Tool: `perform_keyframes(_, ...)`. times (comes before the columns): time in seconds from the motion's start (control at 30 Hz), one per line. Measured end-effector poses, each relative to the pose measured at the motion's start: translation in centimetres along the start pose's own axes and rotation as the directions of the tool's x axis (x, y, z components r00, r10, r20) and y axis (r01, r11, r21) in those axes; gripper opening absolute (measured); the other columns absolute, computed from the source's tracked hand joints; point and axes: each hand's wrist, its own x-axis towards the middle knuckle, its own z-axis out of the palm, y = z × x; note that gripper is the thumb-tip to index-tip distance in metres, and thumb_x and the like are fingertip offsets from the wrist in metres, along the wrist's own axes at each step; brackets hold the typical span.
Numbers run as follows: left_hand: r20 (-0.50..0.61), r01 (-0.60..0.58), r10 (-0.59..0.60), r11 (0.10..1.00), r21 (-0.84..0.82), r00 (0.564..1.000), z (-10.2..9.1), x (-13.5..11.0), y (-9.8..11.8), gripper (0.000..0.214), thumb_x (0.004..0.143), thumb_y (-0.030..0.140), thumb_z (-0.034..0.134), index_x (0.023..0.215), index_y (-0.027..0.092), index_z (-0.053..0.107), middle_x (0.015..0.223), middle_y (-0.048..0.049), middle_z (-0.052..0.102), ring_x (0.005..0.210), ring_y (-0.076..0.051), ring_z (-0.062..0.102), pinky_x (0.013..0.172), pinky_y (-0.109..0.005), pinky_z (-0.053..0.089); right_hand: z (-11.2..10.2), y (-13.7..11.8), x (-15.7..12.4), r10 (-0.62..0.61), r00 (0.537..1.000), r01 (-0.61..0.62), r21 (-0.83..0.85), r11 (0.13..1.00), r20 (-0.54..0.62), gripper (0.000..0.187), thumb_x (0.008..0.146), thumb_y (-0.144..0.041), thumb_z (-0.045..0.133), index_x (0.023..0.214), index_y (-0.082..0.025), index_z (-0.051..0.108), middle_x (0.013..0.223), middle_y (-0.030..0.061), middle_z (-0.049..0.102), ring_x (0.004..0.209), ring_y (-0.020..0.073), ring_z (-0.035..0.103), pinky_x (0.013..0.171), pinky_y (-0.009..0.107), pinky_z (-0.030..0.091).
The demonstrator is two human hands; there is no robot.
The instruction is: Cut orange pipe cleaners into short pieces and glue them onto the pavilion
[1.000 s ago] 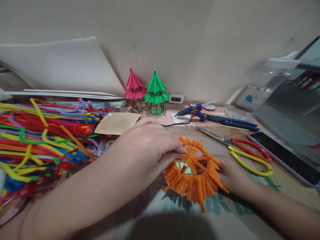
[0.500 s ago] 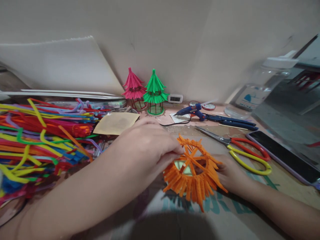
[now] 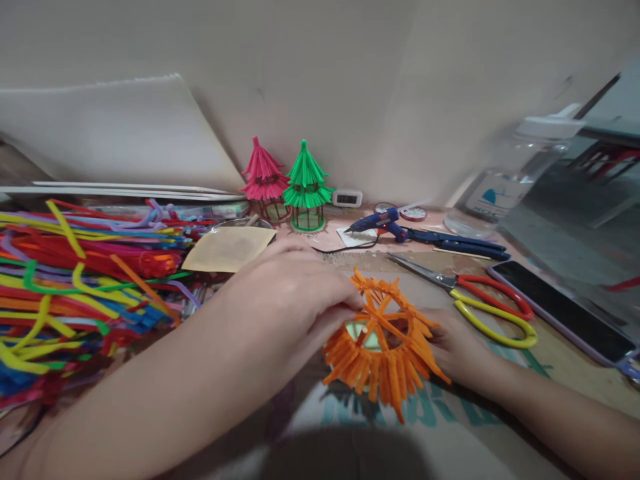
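An orange pipe-cleaner pavilion model (image 3: 383, 363) is held tilted between my hands, low in the middle of the head view. Its fringed strips fan out around a ring crossed by spokes, and a pale green panel (image 3: 369, 337) shows through the gaps. At the ring's upper left, my left hand (image 3: 300, 293) has its fingers closed on the edge. From the right, my right hand (image 3: 450, 343) grips the model's side, its fingertips partly hidden behind the fringe. Two finished-looking models, one pink (image 3: 265, 173) and one green (image 3: 306, 187), stand upright by the wall.
Loose colourful pipe cleaners (image 3: 90, 287) are heaped on the left, beside a tan sheet (image 3: 230, 249). Toward the back lie a blue glue gun (image 3: 377, 221) and dark-blue-handled pliers (image 3: 460, 244). Scissors (image 3: 493, 307), a phone (image 3: 563, 310) and a clear bottle (image 3: 510, 177) are at right.
The whole view has shifted slightly, so most things appear a little further left. Both hands keep their hold on the orange model, which has barely moved.
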Motion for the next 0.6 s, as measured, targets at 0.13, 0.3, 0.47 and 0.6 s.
perform_keyframes(0.13, 0.034, 0.060, -0.059, 0.998, -0.008, 0.998, -0.6, -0.7, -0.3, 0.030, 0.095, 0.023, 0.065, 0.125, 0.027, 0.064, 0.127, -0.0031, 0.069, 0.118, -0.021, 0.061, 0.103, -0.034, 0.045, 0.1, -0.1, 0.0, -0.014, 1.000, 0.014, 0.010, 1.000, -0.001, 0.020, 0.091, -0.022, 0.058, 0.077, -0.020, 0.071, 0.082, 0.0059, 0.076, 0.075, 0.0182, 0.072, 0.070, 0.024, 0.055)
perform_keyframes(0.3, 0.039, 0.038, -0.037, 0.999, -0.031, 0.999, -1.5, -0.7, -1.1, 0.026, 0.102, 0.023, 0.052, 0.123, 0.025, 0.066, 0.126, -0.0031, 0.071, 0.115, -0.020, 0.065, 0.097, -0.032, 0.050, 0.2, 0.0, -0.1, -0.025, 0.999, 0.026, -0.024, 0.999, 0.031, 0.019, 0.092, -0.024, 0.058, 0.079, -0.020, 0.071, 0.076, 0.0049, 0.074, 0.070, 0.0166, 0.067, 0.066, 0.024, 0.053)
perform_keyframes(0.47, 0.015, -0.005, 0.005, 0.999, -0.035, 1.000, -1.3, 0.0, -1.0, 0.020, 0.103, 0.027, 0.054, 0.102, 0.022, 0.074, 0.106, -0.0033, 0.076, 0.100, -0.019, 0.069, 0.089, -0.031, 0.052, 0.1, -0.1, 0.0, -0.037, 0.998, 0.038, -0.027, 0.999, 0.046, 0.022, 0.093, -0.024, 0.055, 0.075, -0.020, 0.068, 0.076, 0.0058, 0.072, 0.073, 0.0176, 0.068, 0.069, 0.025, 0.054)
perform_keyframes(0.6, 0.013, 0.011, -0.010, 0.998, -0.063, 1.000, -0.6, -0.1, -0.8, 0.015, 0.100, 0.025, 0.059, 0.097, 0.022, 0.073, 0.101, -0.0025, 0.076, 0.097, -0.018, 0.068, 0.084, -0.029, 0.051, 0.0, -0.3, 0.1, -0.031, 0.998, 0.032, -0.017, 0.999, 0.052, 0.023, 0.093, -0.025, 0.055, 0.075, -0.021, 0.068, 0.077, 0.0059, 0.072, 0.077, 0.0184, 0.068, 0.072, 0.026, 0.055)
